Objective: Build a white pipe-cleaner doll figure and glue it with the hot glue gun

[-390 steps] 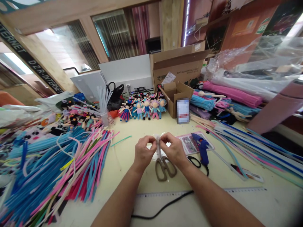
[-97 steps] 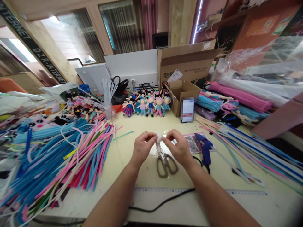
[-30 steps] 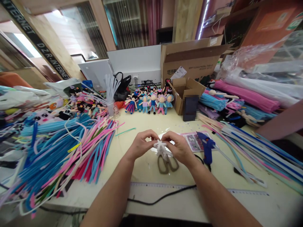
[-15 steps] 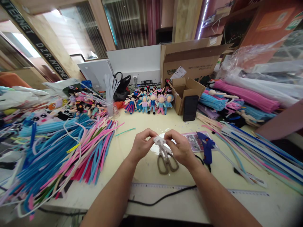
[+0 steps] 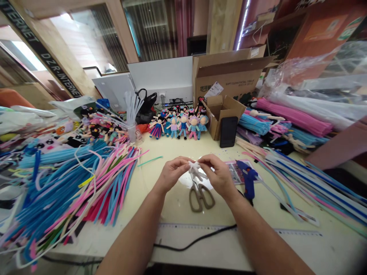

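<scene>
Both of my hands meet above the middle of the pale yellow table (image 5: 160, 208). My left hand (image 5: 171, 176) and my right hand (image 5: 218, 175) pinch a small white pipe-cleaner figure (image 5: 195, 170) between their fingertips; its short fuzzy arms stick out between the fingers. Grey-handled scissors (image 5: 200, 195) lie on the table just under the figure. A blue glue gun (image 5: 248, 178) stands close to my right wrist.
A big heap of blue and pink pipe cleaners (image 5: 71, 187) covers the left side. Finished little dolls (image 5: 180, 126) stand at the back beside an open cardboard box (image 5: 222, 110) and a dark phone (image 5: 228, 131). A ruler (image 5: 286, 231) and a black cord (image 5: 195, 241) lie near the front edge.
Over the frames my fingers have kept twisting the white figure, which now shows more spread arms. The phone screen has gone dark. My hands stay above the scissors.
</scene>
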